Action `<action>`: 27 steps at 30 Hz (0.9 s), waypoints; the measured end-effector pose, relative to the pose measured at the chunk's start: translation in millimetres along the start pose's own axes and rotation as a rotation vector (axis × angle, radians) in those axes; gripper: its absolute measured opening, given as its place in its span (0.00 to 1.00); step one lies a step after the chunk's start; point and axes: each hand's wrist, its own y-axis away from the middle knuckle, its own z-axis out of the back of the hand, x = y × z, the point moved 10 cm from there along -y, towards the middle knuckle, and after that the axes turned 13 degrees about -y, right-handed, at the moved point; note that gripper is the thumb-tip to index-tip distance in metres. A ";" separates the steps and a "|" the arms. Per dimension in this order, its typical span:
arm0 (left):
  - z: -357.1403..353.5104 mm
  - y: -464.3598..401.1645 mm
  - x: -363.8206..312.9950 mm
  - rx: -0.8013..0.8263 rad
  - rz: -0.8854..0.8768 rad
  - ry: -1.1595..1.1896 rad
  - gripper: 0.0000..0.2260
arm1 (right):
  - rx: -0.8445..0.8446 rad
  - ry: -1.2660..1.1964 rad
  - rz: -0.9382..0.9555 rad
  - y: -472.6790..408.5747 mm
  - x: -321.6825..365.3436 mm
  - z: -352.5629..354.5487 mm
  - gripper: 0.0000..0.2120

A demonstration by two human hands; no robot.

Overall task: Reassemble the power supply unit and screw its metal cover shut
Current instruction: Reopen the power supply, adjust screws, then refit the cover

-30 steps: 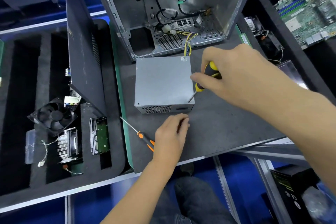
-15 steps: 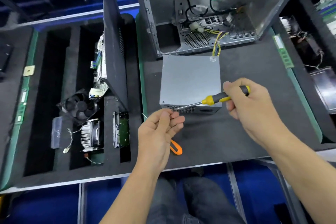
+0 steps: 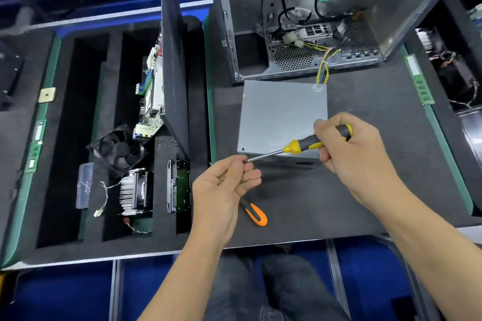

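While foam tray [image 3: 65, 138] slots hold parts (fan [image 3: 118, 150], heatsink [image 3: 134, 191]), closed power supply [image 3: 283, 117] nearby.

Bare forearms, no sleeves; dark grey trousers [image 3: 287, 286].

Ahead of you the open computer case [image 3: 326, 15] stands on the dark mat [image 3: 365, 185]. To your left, foam slots hold 1 black fan [image 3: 117, 150], 1 finned heatsink [image 3: 134, 191] and 1 hard drive [image 3: 178, 186]. An orange-handled screwdriver [image 3: 255, 214] lies near you; a RAM stick [image 3: 419, 79] lies to your right.
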 end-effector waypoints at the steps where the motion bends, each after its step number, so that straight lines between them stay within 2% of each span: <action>1: 1.5 -0.5 -0.3 -0.002 -0.006 -0.015 0.10 | 0.002 0.018 0.002 0.0 1.7 -0.9 0.13; 8: 10.8 -2.1 -4.3 -0.002 -0.057 -0.125 0.06 | 0.040 0.174 0.109 2.4 25.6 -15.1 0.12; 17: 15.9 -5.7 -14.9 0.050 -0.099 -0.164 0.07 | 0.093 0.200 0.163 2.0 35.4 -28.9 0.12; 19: 16.6 -6.7 -17.8 0.059 -0.110 -0.162 0.08 | 0.119 0.134 0.122 0.5 30.6 -30.2 0.13; 21: 16.4 -7.4 -20.1 0.068 -0.117 -0.144 0.08 | 0.161 -0.031 0.035 -1.0 19.6 -32.9 0.14; 23: 14.6 -7.4 -21.7 0.075 -0.122 -0.128 0.08 | 0.183 -0.173 -0.039 -2.0 7.4 -36.5 0.10; 27: 12.1 -7.5 -20.9 0.074 -0.123 -0.114 0.07 | 0.125 -0.246 -0.108 -2.7 -8.6 -38.4 0.11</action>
